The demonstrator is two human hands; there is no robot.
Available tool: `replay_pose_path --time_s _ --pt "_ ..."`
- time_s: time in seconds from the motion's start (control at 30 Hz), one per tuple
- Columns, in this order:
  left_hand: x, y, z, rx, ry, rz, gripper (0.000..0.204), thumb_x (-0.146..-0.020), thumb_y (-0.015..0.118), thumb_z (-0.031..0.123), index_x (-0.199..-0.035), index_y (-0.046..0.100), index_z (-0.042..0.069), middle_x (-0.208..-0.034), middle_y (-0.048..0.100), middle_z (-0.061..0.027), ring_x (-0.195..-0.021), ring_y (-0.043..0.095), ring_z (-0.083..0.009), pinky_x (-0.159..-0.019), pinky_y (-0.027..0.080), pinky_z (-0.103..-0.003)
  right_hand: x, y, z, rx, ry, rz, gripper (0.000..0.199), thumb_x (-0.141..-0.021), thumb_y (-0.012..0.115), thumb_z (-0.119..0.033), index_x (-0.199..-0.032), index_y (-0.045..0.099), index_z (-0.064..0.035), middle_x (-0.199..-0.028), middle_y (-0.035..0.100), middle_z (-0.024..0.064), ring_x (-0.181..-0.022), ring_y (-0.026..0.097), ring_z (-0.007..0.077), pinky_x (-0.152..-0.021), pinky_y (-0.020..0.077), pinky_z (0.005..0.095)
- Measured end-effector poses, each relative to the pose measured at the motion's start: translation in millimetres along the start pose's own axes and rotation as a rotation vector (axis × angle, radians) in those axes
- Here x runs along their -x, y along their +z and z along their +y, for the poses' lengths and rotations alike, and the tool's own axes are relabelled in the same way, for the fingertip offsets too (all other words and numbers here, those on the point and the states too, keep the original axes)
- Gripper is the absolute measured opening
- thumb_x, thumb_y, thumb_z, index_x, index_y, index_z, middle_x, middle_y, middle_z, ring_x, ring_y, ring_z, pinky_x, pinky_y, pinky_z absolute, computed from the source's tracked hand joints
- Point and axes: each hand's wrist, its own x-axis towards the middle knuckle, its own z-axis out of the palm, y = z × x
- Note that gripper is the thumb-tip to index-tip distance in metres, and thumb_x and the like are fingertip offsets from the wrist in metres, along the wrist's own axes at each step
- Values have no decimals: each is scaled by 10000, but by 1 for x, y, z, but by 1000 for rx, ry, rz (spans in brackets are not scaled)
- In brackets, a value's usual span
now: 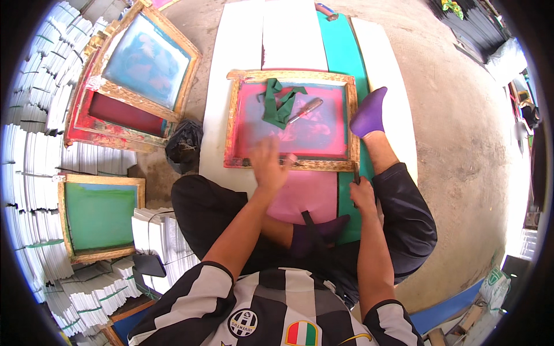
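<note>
A wooden screen-printing frame [291, 165] with a pink-and-grey mesh lies in front of me. On its mesh rest a crumpled green cloth strip [278, 108] and a screwdriver [306, 109] with a clear handle. My left hand [268, 168] hovers over the frame's near edge, its fingers blurred, the thumb held apart and nothing visible in it. Beside the frame's near right corner, my right hand [362, 195] is closed round a slim dark tool [356, 170]; its exact kind is unclear. A dark strap-like piece [309, 222] lies near my foot.
More screen frames [187, 86] lean at the left, and a green-meshed one [101, 216] stands below them. Stacks of bundled white paper [34, 150] line the left side. A black plastic bag [184, 147] sits nearby. A hammer [330, 14] lies at the board's far end.
</note>
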Motion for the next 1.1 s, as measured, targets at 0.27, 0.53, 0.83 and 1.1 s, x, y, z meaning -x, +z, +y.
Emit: replay_pose_path --time_s 0.27,0.53,0.83,1.1 --pt "-14 -9 -90 7 -1086 80 486 -962 661 360 -1376 602 114 -1388 558 -213 -1264 516 -433 -1060 434 -560 13 0 -17 39 -28 55 410 -891 570 -205 -1169 599 95 -1143 666 361 -1125 629 528 -992 476 563" --pt "-3 15 -121 150 -937 187 282 -953 668 172 -1228 669 111 -1216 686 -78 -1093 633 -359 -942 511 -499 3 9 -26 -11 58 81 381 -866 504 -124 -1165 615 84 -1029 697 303 -897 707 420 -771 543 511" --pt "-22 36 -122 384 -856 190 182 -928 702 178 -1102 720 128 -1134 721 -55 -956 685 -312 -894 520 -453 -45 25 35 -168 21 174 331 -884 536 -101 -1145 598 94 -868 675 229 -649 677 315 -566 519 456" --pt "-28 55 -157 415 -792 228 256 -938 702 165 -1186 720 101 -1072 738 -84 -942 700 -230 -858 550 -413 -25 17 19 -114 -21 120 346 -871 571 -144 -1123 612 89 -937 689 265 -806 708 369 -716 542 488"
